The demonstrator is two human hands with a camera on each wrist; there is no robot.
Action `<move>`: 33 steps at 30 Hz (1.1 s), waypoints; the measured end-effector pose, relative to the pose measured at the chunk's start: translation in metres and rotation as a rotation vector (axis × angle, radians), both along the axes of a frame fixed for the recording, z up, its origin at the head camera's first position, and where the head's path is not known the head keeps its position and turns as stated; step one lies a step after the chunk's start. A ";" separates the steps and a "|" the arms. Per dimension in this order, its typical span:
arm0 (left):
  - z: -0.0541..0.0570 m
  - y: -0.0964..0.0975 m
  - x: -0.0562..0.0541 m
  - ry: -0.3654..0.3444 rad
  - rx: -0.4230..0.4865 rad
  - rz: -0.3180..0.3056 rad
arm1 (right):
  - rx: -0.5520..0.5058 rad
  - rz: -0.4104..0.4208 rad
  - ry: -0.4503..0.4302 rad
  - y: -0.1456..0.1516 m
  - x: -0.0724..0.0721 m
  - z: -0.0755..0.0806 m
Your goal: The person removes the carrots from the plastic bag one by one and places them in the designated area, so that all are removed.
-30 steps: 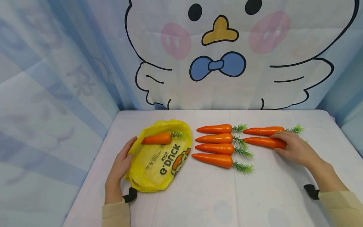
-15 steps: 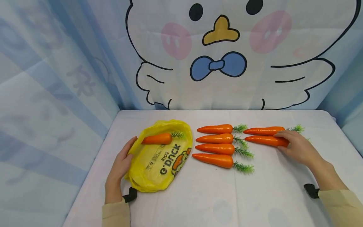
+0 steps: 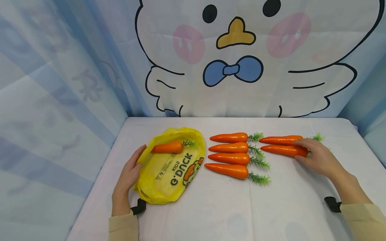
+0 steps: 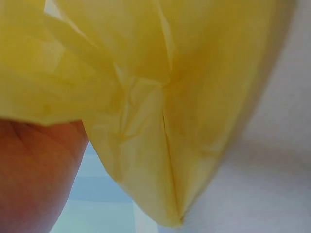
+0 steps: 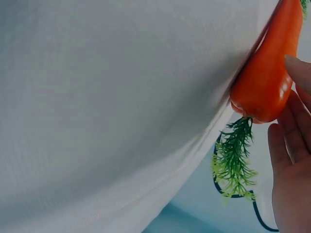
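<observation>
At the left of the head view, my left hand (image 3: 128,177) holds the side edge of a yellow plastic bag (image 3: 164,172), thumb in front and most fingers hidden behind it. One carrot (image 3: 167,147) with a green top lies within the bag's outline; whether it is inside or on top I cannot tell. On the right, my right hand (image 3: 319,159) grips a carrot (image 3: 280,150) by its thick end, thumb on the near side. In the right wrist view this carrot (image 5: 267,77) rests on the cloth. Just behind it lies a parallel carrot (image 3: 280,139).
Several carrots (image 3: 229,157) lie in a column on the white table (image 3: 223,211), between the bag and my right hand, tips to the left. A printed cloth (image 3: 229,97) stands along the back edge, with blue cloth (image 3: 60,134) at the left.
My right hand has shifted the gripped carrot slightly away from me and to the right, closer to the carrot behind it. The left hand and bag look unchanged.
</observation>
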State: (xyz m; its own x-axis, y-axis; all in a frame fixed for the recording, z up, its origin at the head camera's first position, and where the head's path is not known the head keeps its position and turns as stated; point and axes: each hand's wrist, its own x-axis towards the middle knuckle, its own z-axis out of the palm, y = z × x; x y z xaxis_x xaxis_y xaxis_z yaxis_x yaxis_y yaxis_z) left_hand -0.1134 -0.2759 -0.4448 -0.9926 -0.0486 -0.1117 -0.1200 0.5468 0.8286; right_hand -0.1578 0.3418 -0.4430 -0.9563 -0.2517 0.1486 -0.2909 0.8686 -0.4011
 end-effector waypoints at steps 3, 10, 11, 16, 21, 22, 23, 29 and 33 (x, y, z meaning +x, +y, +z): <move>0.001 0.000 0.001 0.002 -0.002 -0.003 | -0.012 -0.004 -0.003 -0.001 0.000 0.001; 0.001 0.000 0.000 0.006 0.000 -0.004 | -0.065 0.041 0.032 -0.012 -0.002 0.010; 0.001 0.000 0.000 0.005 0.001 -0.001 | -0.069 0.044 0.032 -0.015 -0.003 0.011; 0.001 0.000 0.000 0.004 0.004 0.000 | -0.081 0.056 0.039 -0.029 -0.008 0.016; 0.002 0.001 -0.001 0.004 0.008 -0.002 | -0.098 0.102 0.040 -0.045 -0.015 0.019; 0.002 0.001 -0.001 0.004 0.011 -0.002 | -0.104 0.112 0.041 -0.049 -0.016 0.019; 0.003 0.001 -0.002 0.005 0.012 -0.002 | -0.108 0.121 0.038 -0.053 -0.017 0.020; 0.003 0.002 -0.002 0.008 0.015 -0.008 | -0.165 0.190 0.103 -0.076 -0.023 0.022; 0.005 0.002 -0.001 0.005 0.015 -0.005 | -0.198 0.216 0.153 -0.092 -0.028 0.024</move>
